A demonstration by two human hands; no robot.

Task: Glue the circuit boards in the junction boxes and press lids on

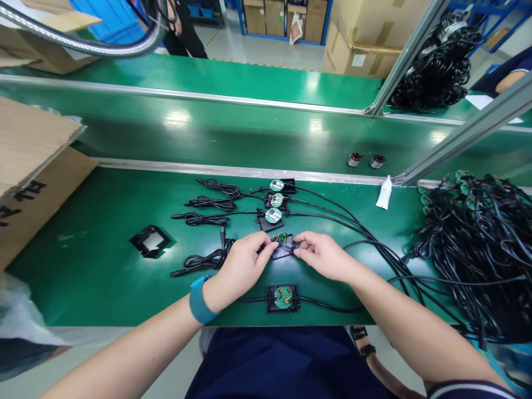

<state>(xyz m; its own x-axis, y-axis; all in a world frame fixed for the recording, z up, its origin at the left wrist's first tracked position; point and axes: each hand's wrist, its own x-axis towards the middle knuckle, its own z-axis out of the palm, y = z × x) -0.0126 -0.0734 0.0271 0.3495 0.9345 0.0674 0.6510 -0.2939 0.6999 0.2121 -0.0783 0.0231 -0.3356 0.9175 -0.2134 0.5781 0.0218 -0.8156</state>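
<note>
Case (284,255), open: on the counter (103,249), between my hands. Left fingers (268,253): pinched on the board (280,238). Right fingers (306,255): at the case's right end, grip unclear. Handling, I judge: light pressure, wires (286,244) slack, nothing trapped.

Beyond the green bench (103,221) and its slanting metal post (409,58), cartons (374,25) stand stacked on pale floor (270,52) beside a blue rack (327,25); glare (315,126) spots the green.

A green bench (103,288) bears black cables (461,260), open housings (270,224).
</note>
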